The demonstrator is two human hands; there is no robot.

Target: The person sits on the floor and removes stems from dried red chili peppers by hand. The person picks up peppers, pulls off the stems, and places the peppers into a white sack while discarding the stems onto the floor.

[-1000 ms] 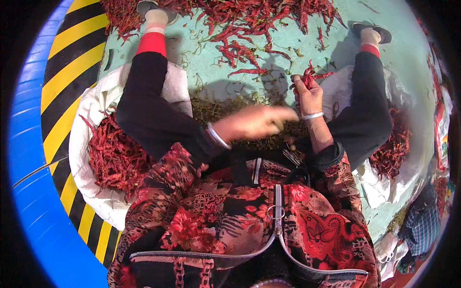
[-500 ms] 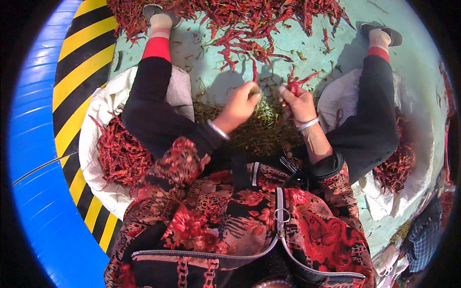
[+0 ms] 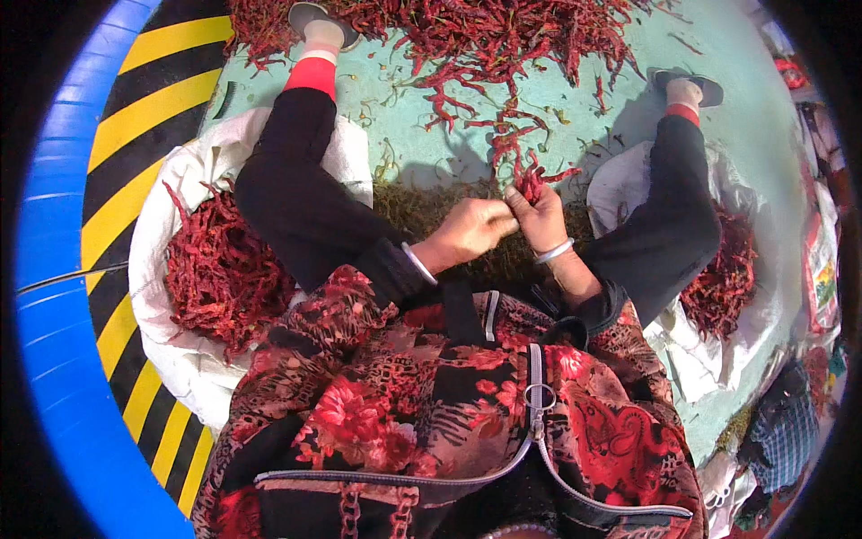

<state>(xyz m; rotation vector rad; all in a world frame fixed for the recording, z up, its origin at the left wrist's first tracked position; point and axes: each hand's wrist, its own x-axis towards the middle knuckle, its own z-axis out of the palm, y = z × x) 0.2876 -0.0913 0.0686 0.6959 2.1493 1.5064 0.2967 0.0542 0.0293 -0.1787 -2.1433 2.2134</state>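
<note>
My right hand (image 3: 542,221) is closed round a small bunch of dried red chillies (image 3: 533,180), whose wrinkled pods stick out beyond the thumb. Right beside it, fingers pinched together and meeting the right fingertips, is my left hand (image 3: 471,230); whatever it pinches is hidden or too small to name. Beneath both hands lies a heap of greenish-brown stems (image 3: 422,205) between my legs. Beyond the hands, loose chillies (image 3: 507,126) trail toward a large pile of dried red chillies (image 3: 503,36).
A white sack (image 3: 148,296) holding chillies stands by my left leg, and another white sack (image 3: 709,368) with chillies by my right. Black and yellow stripes (image 3: 135,207) and a blue curved surface (image 3: 72,377) run along the left. Checked cloth (image 3: 786,436) lies at lower right.
My hands were apart and have come together. The left has moved right and lost sight of the chilli at its fingertips; the right still holds its bunch.
</note>
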